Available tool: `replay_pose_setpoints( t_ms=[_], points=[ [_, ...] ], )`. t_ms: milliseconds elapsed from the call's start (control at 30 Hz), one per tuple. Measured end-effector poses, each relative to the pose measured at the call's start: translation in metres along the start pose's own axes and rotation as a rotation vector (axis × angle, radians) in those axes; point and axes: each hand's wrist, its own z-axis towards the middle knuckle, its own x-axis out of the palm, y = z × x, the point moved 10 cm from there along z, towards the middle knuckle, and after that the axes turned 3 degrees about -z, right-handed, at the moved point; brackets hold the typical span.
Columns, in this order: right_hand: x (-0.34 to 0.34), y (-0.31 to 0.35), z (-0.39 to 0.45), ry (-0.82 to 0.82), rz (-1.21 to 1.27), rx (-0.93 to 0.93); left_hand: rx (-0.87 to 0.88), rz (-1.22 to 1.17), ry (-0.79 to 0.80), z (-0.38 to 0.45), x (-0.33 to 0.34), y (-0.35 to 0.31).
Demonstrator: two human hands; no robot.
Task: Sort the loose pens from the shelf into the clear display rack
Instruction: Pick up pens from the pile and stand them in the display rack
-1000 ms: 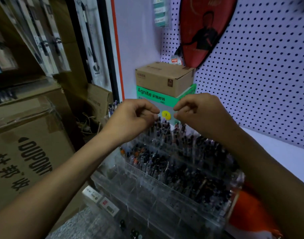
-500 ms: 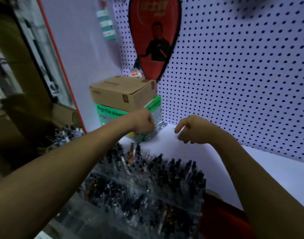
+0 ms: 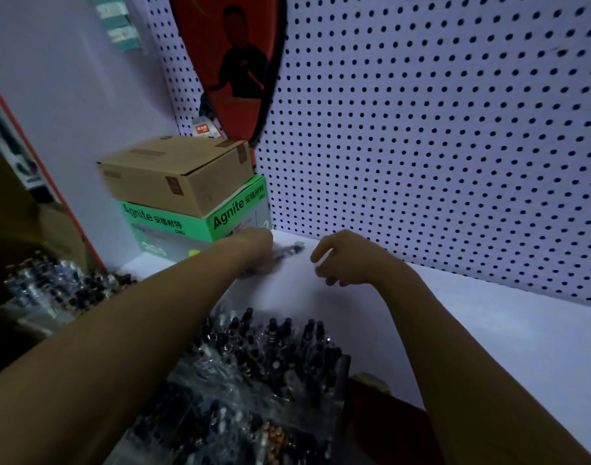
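The person reaches both arms over the clear display rack (image 3: 253,364) to the back of the white shelf (image 3: 472,330). The loose pens (image 3: 289,251) lie there in a small dark bunch, close to the corner by the green box (image 3: 193,223) and just in front of the wall full of holes (image 3: 421,146). The left hand (image 3: 253,245) is right on them. Its fingers are blurry and go down over the near end of the bunch, so I cannot tell if they hold the pens yet or just touch them. The pens stick out from that hand toward the right, lying flat, with their long side running along the back wall. The right hand (image 3: 341,260) is just past the far end of the bunch, not touching it. Its fingers are loosely bent and hold nothing. So the left hand is nearer, and I think it will do the picking up. The pens look dark and shiny, with a bit of see-through wrap or clear plastic at the right end, but they are too fuzzy to count. The rack is below the arms, near the person, and it is already packed with pens standing up.
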Motion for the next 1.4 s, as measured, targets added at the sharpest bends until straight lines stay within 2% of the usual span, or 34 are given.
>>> replay_pose_setpoints(
  t_ms=[100, 267, 400, 533, 700, 833, 900, 1000, 1067, 1267, 1400],
  points=[
    [0.005, -0.010, 0.000, -0.002, 0.001, 0.034, 0.007, -0.009, 0.036, 0.000, 0.006, 0.001],
    [0.006, -0.024, 0.002, -0.103, 0.086, 0.079, 0.056, -0.040, 0.048, -0.002, 0.010, 0.001],
    [0.003, -0.037, 0.001, -0.180, 0.255, 0.145, 0.102, -0.126, -0.012, -0.003, 0.002, -0.006],
    [0.004, -0.039, 0.000, -0.203, 0.571, 0.195, 0.168, -0.395, -0.040, -0.008, -0.019, -0.014],
    [-0.015, -0.015, 0.001, -0.268, 0.737, 0.067, 0.215, -0.617, 0.063, -0.028, -0.030, -0.023],
    [-0.036, 0.014, -0.008, -0.326, 0.854, 0.011, 0.241, -0.740, 0.017, -0.054, -0.054, -0.020],
    [-0.049, 0.033, -0.016, -0.354, 0.842, -0.022, 0.237, -0.833, -0.059, -0.072, -0.070, -0.011],
    [-0.067, 0.070, -0.037, -0.402, 0.769, -0.101, 0.173, -1.222, -0.116, -0.103, -0.080, 0.012],
    [-0.069, 0.097, -0.050, -0.397, 0.729, -0.151, 0.117, -1.387, -0.136, -0.125, -0.078, 0.030],
    [-0.022, 0.171, -0.084, -0.235, 0.514, -0.284, 0.052, -1.570, -0.253, -0.196, -0.067, 0.074],
    [0.013, 0.208, -0.100, -0.127, 0.430, -0.370, 0.035, -1.505, -0.377, -0.237, -0.057, 0.105]
  ],
)
